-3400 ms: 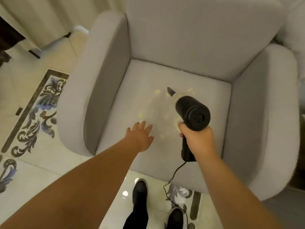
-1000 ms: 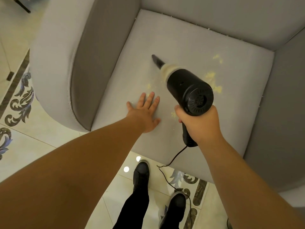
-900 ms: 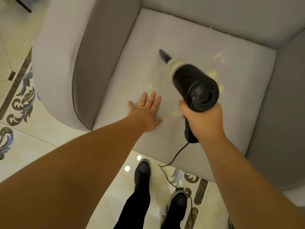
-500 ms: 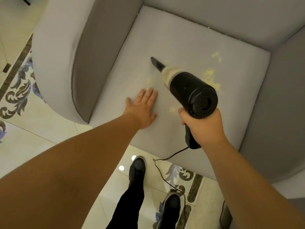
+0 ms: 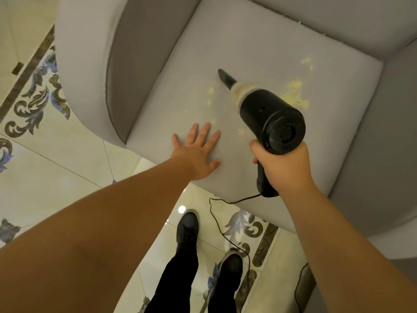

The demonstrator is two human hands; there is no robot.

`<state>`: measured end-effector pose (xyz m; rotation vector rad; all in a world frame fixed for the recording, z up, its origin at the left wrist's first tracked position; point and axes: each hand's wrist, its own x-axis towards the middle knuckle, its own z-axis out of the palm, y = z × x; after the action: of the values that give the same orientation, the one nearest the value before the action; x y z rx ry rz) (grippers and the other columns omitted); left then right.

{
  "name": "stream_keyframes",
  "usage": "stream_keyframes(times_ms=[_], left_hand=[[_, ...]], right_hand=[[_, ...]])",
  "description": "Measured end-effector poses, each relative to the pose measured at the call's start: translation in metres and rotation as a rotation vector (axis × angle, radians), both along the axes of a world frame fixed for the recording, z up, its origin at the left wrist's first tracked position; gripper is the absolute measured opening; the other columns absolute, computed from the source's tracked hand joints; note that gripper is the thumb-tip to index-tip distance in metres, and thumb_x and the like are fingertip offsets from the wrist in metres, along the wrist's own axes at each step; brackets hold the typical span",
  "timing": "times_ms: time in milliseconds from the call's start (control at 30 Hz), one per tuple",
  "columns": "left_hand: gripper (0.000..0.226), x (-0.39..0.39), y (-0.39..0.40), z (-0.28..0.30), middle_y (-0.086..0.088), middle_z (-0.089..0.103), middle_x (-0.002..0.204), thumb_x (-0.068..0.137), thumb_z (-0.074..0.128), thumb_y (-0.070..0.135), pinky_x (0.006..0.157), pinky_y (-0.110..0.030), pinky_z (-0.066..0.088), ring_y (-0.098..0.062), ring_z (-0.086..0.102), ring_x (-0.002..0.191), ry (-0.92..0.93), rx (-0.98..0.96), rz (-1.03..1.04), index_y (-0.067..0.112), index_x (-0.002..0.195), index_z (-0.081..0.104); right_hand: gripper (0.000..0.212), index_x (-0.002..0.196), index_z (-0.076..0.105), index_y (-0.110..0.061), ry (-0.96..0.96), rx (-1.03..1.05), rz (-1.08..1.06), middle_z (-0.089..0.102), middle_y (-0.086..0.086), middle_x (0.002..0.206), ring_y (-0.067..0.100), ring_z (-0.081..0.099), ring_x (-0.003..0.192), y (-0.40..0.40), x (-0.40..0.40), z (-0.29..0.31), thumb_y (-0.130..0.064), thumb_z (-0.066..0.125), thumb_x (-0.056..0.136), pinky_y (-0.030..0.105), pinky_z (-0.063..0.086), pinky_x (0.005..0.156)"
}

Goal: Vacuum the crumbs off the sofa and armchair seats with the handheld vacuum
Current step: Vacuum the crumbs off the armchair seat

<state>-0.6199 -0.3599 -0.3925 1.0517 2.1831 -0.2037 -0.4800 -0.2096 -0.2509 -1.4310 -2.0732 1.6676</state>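
while my left hand [image 5: 198,154] lay flat, fingers straight, on the grey fabric armchair seat [image 5: 259,41], my right hand [image 5: 283,164] gripped the black handheld vacuum [image 5: 268,111], nozzle among yellow crumbs [image 5: 295,92].

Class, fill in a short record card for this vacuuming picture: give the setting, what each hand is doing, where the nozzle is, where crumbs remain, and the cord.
setting: grey armchair seat, seen from above
left hand: flat on the seat's front part, fingers straight
right hand: grips the handheld vacuum by its handle
nozzle: points at the mid-seat
crumbs: biggest yellow patch right of the vacuum; smaller flecks left of the nozzle
cord: trails from the handle to the tiled floor
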Motion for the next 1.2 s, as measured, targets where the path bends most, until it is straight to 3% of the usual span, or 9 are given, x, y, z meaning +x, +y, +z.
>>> stream_keyframes(times_ms=[167,367,533,633,767,1000,1200], left_hand=[[0.081,-0.006,-0.003,0.004,0.008,-0.034,0.166,0.099,0.025,0.073,0.118,-0.073,0.002,-0.027,-0.027,0.155,-0.021,-0.009,-0.030,0.046,0.155,-0.028],[0.086,-0.006,-0.001,0.007,0.007,-0.037,0.165,0.098,0.030,0.074,0.119,-0.073,-0.002,-0.028,-0.030,0.154,-0.034,-0.035,-0.034,0.045,0.154,-0.029],[0.090,-0.005,-0.002,0.005,0.005,-0.037,0.165,0.097,0.031,0.075,0.119,-0.073,-0.004,-0.029,-0.030,0.153,-0.012,-0.034,-0.044,0.044,0.153,-0.031],[0.090,-0.005,-0.003,0.005,0.006,-0.037,0.165,0.096,0.032,0.075,0.118,-0.074,-0.001,-0.029,-0.029,0.154,-0.012,-0.027,-0.051,0.045,0.154,-0.031],[0.088,-0.003,-0.003,0.004,0.007,-0.035,0.165,0.096,0.031,0.075,0.117,-0.074,0.002,-0.027,-0.027,0.155,0.007,-0.015,-0.029,0.046,0.155,-0.027],[0.086,-0.001,-0.015,0.013,0.005,-0.038,0.164,0.100,0.033,0.070,0.120,-0.071,-0.001,-0.028,-0.029,0.154,0.030,0.038,0.028,0.046,0.153,-0.031],[0.083,0.016,-0.020,0.011,0.006,-0.037,0.165,0.099,0.028,0.071,0.117,-0.074,-0.002,-0.029,-0.027,0.154,0.009,-0.061,0.044,0.046,0.155,-0.028]], right_hand=[[0.015,0.089,0.067,-0.026,0.044,0.027,-0.052,0.075,0.013,0.087,0.029,0.072,0.085,0.000,-0.015,0.001,-0.019,0.081,0.088,0.021,0.056,0.068],[0.012,0.090,0.075,-0.010,0.038,0.001,-0.032,0.076,0.014,0.079,0.024,0.071,0.075,-0.004,-0.059,-0.010,-0.021,0.077,0.086,0.019,0.054,0.060],[0.011,0.088,0.075,-0.012,0.026,0.006,0.086,0.076,0.010,0.076,0.012,0.068,0.067,-0.013,-0.053,-0.013,-0.022,0.079,0.086,0.012,0.052,0.060],[0.012,0.092,0.072,-0.021,0.064,0.053,-0.056,0.076,0.006,0.082,0.017,0.072,0.077,-0.019,-0.029,-0.011,-0.022,0.082,0.086,0.018,0.058,0.069],[0.015,0.088,0.067,-0.027,0.036,-0.023,-0.218,0.076,0.013,0.088,0.015,0.071,0.077,-0.018,0.003,-0.007,-0.020,0.080,0.088,0.017,0.054,0.065],[0.019,0.094,0.067,-0.027,0.018,-0.070,-0.049,0.076,0.007,0.086,0.019,0.072,0.081,-0.026,0.021,-0.006,-0.021,0.083,0.085,0.007,0.051,0.060],[0.023,0.091,0.063,-0.032,0.025,0.007,-0.178,0.074,0.007,0.087,0.016,0.071,0.080,-0.029,0.038,-0.004,-0.021,0.083,0.085,0.019,0.053,0.066]])
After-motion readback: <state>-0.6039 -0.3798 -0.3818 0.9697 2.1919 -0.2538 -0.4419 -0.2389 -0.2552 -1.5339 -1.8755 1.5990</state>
